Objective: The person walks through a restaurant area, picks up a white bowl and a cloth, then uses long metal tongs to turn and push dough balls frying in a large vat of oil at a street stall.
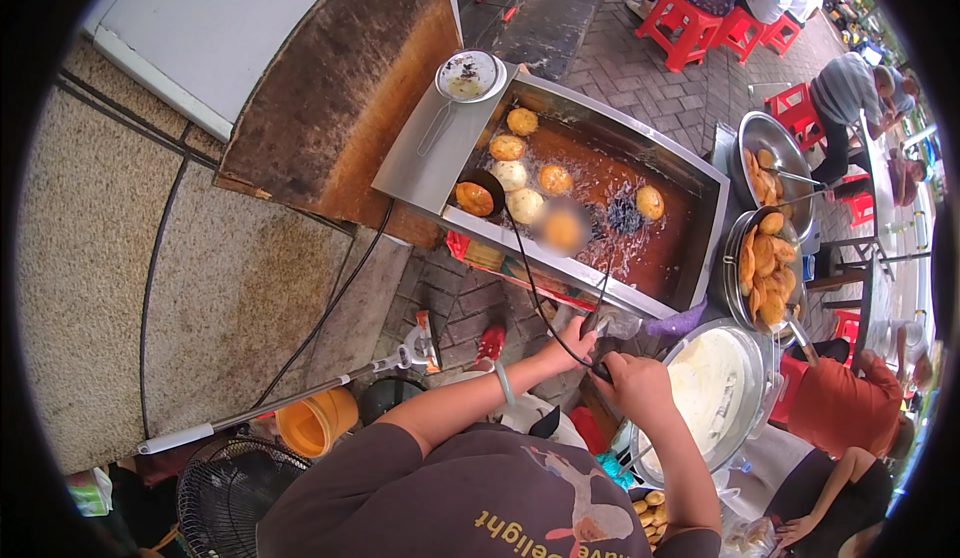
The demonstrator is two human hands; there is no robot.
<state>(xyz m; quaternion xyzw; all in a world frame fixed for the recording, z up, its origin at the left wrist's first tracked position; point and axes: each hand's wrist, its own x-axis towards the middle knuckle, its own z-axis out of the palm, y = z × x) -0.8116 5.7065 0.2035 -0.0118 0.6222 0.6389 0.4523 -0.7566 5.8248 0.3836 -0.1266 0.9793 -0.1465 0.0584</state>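
My left hand (574, 346), with a pale bangle at its wrist, grips the dark handle of a long tool (607, 273) whose thin shaft reaches over the fryer's near wall. My right hand (637, 387) holds the black handle of a long-handled ladle (540, 307). A browned fried cake (474, 199) sits in the ladle's round bowl, at the left of the fryer. Several golden cakes (555, 179) and paler ones (508, 175) float in the brown oil of the metal fryer (716, 243). A dark thing (624, 215) bubbles in the oil; I cannot tell what it is.
A tub of white batter (709, 378) stands beside my right hand. Beyond it are a strainer basket of fried cakes (769, 273) and a steel bowl (787, 145). A small pan (469, 76) rests on the fryer's left end. A mop (300, 389) leans left. People sit on red stools (682, 25).
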